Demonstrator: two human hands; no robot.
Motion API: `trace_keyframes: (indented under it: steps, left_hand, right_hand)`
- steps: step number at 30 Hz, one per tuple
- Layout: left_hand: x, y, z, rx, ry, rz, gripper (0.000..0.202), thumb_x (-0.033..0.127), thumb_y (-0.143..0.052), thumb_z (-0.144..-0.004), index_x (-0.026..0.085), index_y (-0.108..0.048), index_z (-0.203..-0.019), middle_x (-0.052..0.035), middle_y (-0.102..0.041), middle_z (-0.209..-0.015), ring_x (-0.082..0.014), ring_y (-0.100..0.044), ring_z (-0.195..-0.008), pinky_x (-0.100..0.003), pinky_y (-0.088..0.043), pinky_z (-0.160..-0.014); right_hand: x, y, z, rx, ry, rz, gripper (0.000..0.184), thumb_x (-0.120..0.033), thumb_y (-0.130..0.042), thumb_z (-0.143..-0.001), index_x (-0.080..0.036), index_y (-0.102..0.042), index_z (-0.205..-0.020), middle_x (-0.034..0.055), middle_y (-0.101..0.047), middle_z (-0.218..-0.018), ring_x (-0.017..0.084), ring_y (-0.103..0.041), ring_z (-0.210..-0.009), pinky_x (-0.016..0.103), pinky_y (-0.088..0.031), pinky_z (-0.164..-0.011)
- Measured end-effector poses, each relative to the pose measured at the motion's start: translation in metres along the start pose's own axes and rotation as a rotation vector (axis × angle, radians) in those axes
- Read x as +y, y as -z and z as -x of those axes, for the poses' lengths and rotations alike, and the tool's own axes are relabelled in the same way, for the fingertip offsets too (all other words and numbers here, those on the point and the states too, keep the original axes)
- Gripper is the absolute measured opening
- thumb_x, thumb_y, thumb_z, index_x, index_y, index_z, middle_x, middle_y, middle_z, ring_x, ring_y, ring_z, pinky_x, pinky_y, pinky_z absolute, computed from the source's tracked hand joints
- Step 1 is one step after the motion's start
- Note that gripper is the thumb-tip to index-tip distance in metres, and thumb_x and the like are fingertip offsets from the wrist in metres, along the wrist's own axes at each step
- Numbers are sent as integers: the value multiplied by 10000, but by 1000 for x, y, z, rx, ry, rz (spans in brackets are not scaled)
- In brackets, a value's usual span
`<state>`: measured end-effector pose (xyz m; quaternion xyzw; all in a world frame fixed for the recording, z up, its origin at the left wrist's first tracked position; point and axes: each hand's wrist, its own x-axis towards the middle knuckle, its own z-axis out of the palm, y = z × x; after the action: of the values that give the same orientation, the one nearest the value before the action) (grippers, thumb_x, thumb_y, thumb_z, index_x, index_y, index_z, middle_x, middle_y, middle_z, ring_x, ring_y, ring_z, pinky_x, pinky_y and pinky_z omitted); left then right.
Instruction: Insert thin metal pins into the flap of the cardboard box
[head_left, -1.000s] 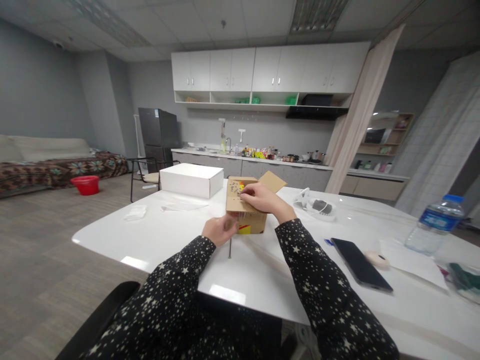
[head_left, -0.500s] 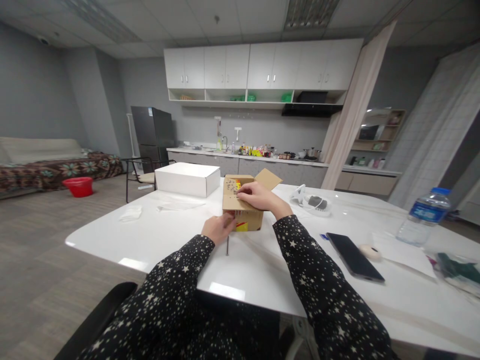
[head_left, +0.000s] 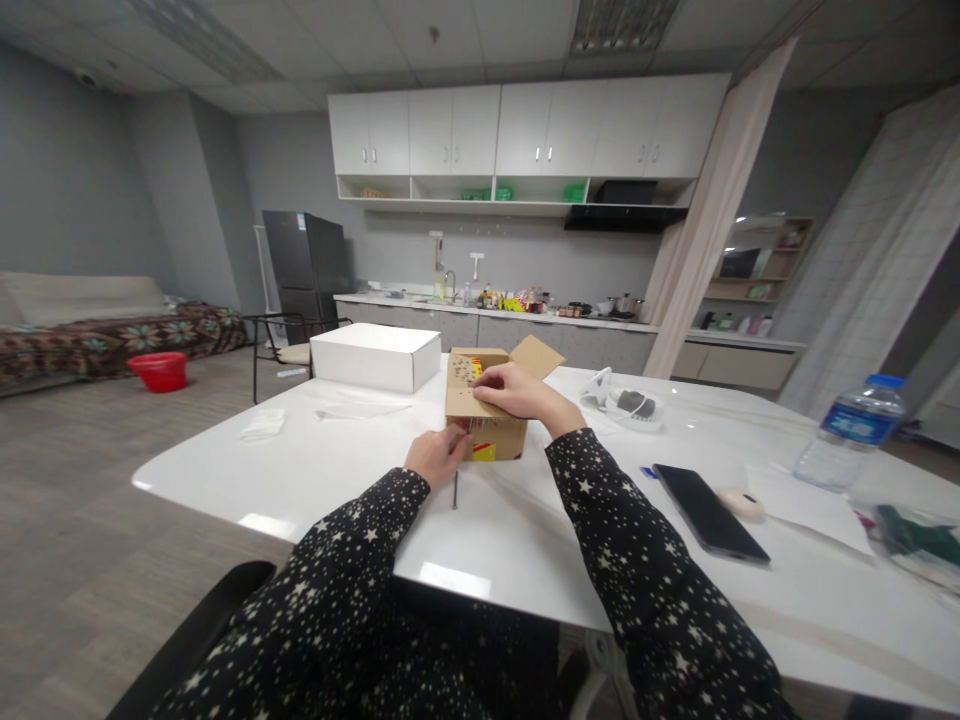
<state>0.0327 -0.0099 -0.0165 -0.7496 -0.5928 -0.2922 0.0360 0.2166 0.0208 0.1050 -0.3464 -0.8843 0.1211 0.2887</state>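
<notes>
A small brown cardboard box (head_left: 504, 440) with yellow and red labels stands on the white table, one flap raised at its back right. Small dark bits or holes dot its top panel (head_left: 465, 385). On that panel rests my right hand (head_left: 517, 388), its thumb and fingers pinched together; what they hold, if anything, is hidden. At the box's front left corner, just under the top panel's edge, my left hand (head_left: 437, 455) is closed, with its fingertips against something too small to make out. Below my left hand, a thin dark rod (head_left: 455, 492) shows on the table.
A white box (head_left: 375, 358) sits behind to the left, near crumpled tissue (head_left: 262, 425). Rightward are a white mask-like item (head_left: 630, 405), a black phone (head_left: 709, 515), a beige rounded object (head_left: 741, 503) and a water bottle (head_left: 851, 435). The table's front edge (head_left: 480, 598) is close.
</notes>
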Motion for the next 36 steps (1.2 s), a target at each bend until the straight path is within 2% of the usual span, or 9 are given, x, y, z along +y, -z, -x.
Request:
trace_keyframes:
  steps: [14,24,29,33,36]
  left_hand:
    - [-3,0,-2,-10,0,86,261,343,-449,-963,206,-663,-1026,-58,-749,-862,-216,-703,-777,-278,-448,-669]
    - [4,-3,1,-12,-30,143,282,389,-483,-944,202,-693,-953,-12,-675,-666,-164,-624,-610,-255,-406,-592]
    - [0,-3,-1,18,2,140,269,377,-490,-932,206,-697,-952,-21,-687,-692,-175,-636,-648,-265,-427,-609]
    - [4,-1,0,-15,-20,126,280,387,-483,-941,210,-698,-965,-23,-700,-703,-184,-654,-658,-270,-445,-628]
    - [5,0,0,-4,18,111,274,372,-483,-942,209,-698,-990,-42,-731,-780,-201,-682,-720,-274,-457,-647]
  right_hand:
    - [2,1,1,-29,-19,-24,148,-246,-647,-874,-160,-749,-938,78,-748,-984,185,-654,-860,297,-477,-770]
    - [4,0,0,-35,-15,-40,162,-263,-653,-873,-154,-748,-947,83,-747,-1000,187,-654,-871,300,-483,-777]
    - [2,0,0,-29,-14,-34,161,-251,-642,-880,-151,-745,-951,79,-748,-996,177,-654,-868,288,-479,-782]
    - [3,0,0,-29,-3,-25,164,-257,-641,-877,-157,-749,-950,75,-748,-999,177,-654,-866,288,-480,-786]
    - [4,-1,0,-24,2,-19,168,-257,-638,-874,-158,-748,-953,74,-746,-997,180,-653,-866,291,-481,-784]
